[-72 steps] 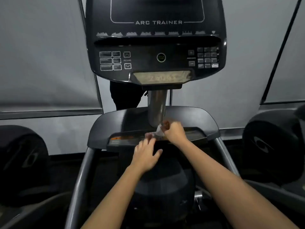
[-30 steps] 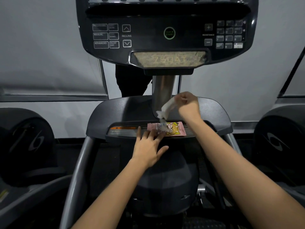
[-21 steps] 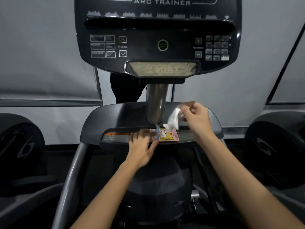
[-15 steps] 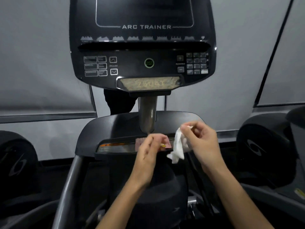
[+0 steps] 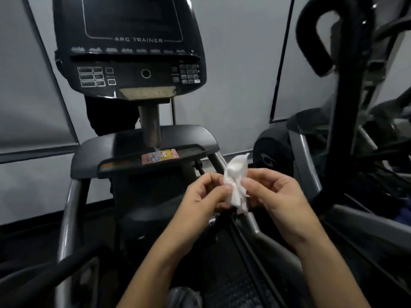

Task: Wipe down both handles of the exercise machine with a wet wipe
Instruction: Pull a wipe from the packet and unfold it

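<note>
Head view showed us the exercise machine (image 5: 133,70) ahead, its right handle (image 5: 311,41) looping up at the far right; our left hand (image 5: 200,203) and right hand (image 5: 275,196) both pinched the crumpled wet wipe (image 5: 235,181) between curled fingers, below the pink wipe packet (image 5: 160,156) on the tray (image 5: 124,145)

The console (image 5: 129,47) top is cut off; its button labels blur.

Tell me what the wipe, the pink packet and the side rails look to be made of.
Wipe: soft white nonwoven cloth, judging by its crumpled folds. Pink packet: probably printed plastic film, slightly glossy. Side rails: apparently grey metal tubing, with a smooth satin sheen.
</note>
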Demonstrator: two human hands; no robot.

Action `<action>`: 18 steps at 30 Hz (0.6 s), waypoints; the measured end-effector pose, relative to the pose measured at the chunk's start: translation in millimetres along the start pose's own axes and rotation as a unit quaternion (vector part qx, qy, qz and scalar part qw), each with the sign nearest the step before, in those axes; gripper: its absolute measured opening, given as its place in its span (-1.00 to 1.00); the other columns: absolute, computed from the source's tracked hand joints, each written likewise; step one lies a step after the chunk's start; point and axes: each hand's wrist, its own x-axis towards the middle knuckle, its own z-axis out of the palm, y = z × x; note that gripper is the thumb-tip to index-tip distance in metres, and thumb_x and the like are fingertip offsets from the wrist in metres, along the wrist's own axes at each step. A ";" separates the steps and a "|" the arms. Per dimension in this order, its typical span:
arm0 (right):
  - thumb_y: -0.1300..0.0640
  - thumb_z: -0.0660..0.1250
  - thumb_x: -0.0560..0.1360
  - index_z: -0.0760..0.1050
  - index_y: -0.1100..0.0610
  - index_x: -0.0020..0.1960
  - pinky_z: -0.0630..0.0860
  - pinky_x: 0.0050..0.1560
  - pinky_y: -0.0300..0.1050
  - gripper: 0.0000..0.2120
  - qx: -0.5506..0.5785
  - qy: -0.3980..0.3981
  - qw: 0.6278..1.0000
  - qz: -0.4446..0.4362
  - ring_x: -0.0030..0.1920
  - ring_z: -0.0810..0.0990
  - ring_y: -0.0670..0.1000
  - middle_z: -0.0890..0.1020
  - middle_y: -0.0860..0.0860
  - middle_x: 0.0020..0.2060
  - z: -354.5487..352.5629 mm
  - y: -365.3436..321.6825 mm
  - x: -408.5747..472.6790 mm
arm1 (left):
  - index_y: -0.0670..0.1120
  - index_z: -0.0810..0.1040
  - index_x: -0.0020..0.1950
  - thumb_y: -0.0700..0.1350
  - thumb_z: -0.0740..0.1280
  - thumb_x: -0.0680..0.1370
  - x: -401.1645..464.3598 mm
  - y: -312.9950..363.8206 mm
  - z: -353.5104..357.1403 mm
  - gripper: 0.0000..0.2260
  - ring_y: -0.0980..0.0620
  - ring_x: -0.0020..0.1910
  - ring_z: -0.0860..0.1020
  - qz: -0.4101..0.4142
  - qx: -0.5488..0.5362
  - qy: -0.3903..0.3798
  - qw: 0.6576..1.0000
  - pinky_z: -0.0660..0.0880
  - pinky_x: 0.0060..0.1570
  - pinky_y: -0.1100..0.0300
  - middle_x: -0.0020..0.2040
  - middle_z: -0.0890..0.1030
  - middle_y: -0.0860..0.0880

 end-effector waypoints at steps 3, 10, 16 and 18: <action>0.34 0.37 0.43 0.60 0.21 -0.14 0.47 -0.37 -0.31 -0.92 -0.027 0.034 0.999 -0.011 -0.42 0.53 -0.15 0.64 -0.01 -0.39 -6.5 -13.6 -49.3 | -0.03 0.51 -0.29 -0.15 0.33 0.35 -31.0 2.1 22.7 -0.96 0.09 -0.37 0.50 -0.034 -0.030 -0.034 0.998 0.43 -0.27 0.22 -0.36 0.57 -0.01; 0.29 0.30 0.52 0.55 0.15 -0.16 0.48 -0.35 -0.25 -0.88 -0.109 0.118 0.986 -0.043 -0.36 0.50 -0.12 0.58 -0.04 -0.38 -32.9 -40.8 -128.8 | -0.18 0.51 0.09 0.00 0.31 0.37 -83.6 8.1 79.6 -0.63 0.07 -0.23 0.63 -0.101 -0.075 -0.012 0.992 0.57 -0.24 0.23 -0.11 0.63 -0.09; 0.28 0.34 0.50 0.60 0.12 -0.15 0.51 -0.32 -0.27 -0.88 -0.174 0.134 0.972 -0.080 -0.32 0.56 -0.13 0.64 -0.01 -0.31 -57.3 -55.9 -168.7 | -0.14 0.54 0.01 -0.15 0.43 0.46 -117.0 8.6 108.4 -0.83 0.04 -0.24 0.62 -0.037 0.023 -0.063 0.997 0.54 -0.25 0.23 -0.17 0.67 -0.08; 0.28 0.35 0.49 0.61 0.10 -0.16 0.48 -0.29 -0.27 -0.88 -0.213 0.168 0.958 -0.096 -0.33 0.55 -0.16 0.63 -0.09 -0.35 -73.0 -59.3 -180.6 | -0.15 0.58 -0.07 -0.13 0.33 0.53 -123.2 5.8 116.2 -0.90 0.13 -0.35 0.57 -0.030 0.031 -0.050 0.998 0.47 -0.36 0.31 -0.26 0.64 -0.04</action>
